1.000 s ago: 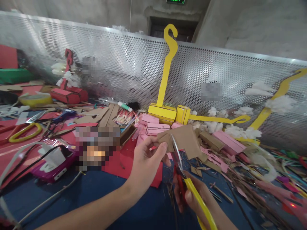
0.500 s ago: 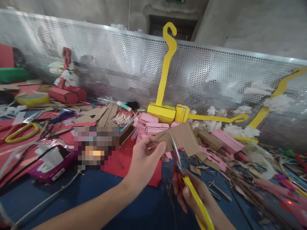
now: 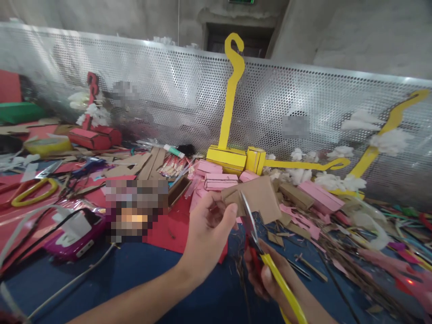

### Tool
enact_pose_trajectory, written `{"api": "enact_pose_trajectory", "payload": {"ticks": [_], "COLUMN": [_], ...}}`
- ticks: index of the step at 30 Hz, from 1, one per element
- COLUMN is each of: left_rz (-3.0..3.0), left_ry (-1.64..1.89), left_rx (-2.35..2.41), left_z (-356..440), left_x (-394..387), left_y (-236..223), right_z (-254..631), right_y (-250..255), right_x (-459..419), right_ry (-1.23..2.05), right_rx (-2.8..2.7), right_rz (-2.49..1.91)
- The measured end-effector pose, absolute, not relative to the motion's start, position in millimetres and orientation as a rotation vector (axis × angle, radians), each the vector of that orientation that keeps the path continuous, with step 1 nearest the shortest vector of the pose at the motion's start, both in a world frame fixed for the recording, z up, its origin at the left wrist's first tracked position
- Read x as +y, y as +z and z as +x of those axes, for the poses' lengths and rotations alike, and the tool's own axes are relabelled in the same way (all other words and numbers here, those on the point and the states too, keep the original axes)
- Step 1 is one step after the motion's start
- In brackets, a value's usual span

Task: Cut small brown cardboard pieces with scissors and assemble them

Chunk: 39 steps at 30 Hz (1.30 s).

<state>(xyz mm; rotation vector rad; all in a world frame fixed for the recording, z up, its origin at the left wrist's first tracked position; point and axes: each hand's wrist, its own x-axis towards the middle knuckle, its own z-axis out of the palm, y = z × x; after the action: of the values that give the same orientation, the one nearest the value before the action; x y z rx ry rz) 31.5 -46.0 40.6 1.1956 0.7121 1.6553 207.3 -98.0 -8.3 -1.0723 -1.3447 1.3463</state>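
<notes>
My left hand [image 3: 207,234] pinches the left edge of a brown cardboard piece [image 3: 259,198], holding it up over the blue table. My right hand [image 3: 270,279] grips the yellow-and-red handles of a pair of scissors [image 3: 261,252]. The scissor blades point up and bite into the lower edge of the cardboard just right of my left thumb.
Pink cardboard blocks [image 3: 218,180], yellow hook-shaped cardboard models [image 3: 231,117] and cotton tufts stand along a perforated metal screen [image 3: 168,94]. A purple glue gun [image 3: 74,231] with cable lies at left, with red paper [image 3: 168,229], another pair of yellow scissors [image 3: 32,189] and scraps around.
Both hands stay in nearly the same place. The scissor blades have closed a little further into the cardboard, and the view has shifted slightly.
</notes>
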Motion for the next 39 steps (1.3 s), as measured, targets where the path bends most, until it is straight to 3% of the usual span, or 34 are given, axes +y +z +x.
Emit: {"api": "enact_pose_trajectory", "payload": {"ticks": [20, 39], "left_rz": [1.211, 1.244], "left_ry": [1.624, 1.583], "left_rx": [0.67, 0.686], "left_z": [33, 28], "left_x": [-46, -42], "left_y": [39, 38], "right_z": [210, 215], "right_y": [-19, -13], "right_x": [-83, -95], "right_ry": [1.453, 1.21], "right_rx": [-1.34, -1.424], "right_rz": [-0.998, -1.156]}}
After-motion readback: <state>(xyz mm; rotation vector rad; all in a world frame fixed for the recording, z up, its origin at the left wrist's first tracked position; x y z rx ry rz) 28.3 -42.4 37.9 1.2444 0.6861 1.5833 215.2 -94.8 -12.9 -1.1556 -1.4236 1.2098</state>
